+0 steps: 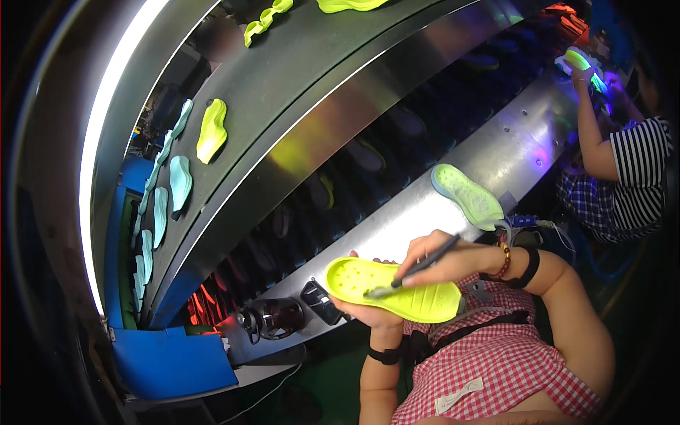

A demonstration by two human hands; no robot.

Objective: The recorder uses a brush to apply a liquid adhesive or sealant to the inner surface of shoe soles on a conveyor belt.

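One dark, curved conveyor belt (283,67) runs beyond the metal ledge (397,221), with yellow and pale blue soles lying along it. The ledge itself stretches from lower left to upper right, brightly lit at its middle. At its far right end sits a co-worker (637,156) in a striped top, hands raised around a glowing sole. By its left end stands a blue box (170,365).

The yellow-green sole (432,303) is held at the ledge's near edge, inner face up, its dotted rounded end toward the ledge's left and its grooved part toward the wearer's right. Farther along the ledge to the right lies a paler yellow sole (473,200), apart from the held one.

The right hand (446,263), over the ledge's near edge, pinches a brush between thumb and fingers above the grooved half. The left hand (372,313), just in front of the ledge, cups the dotted half from below, fingertips showing past its far side.

A dark jug (282,318) stands on the ledge's left part. Smallest is the brush (428,262), black-handled, its tip on the held sole's face.
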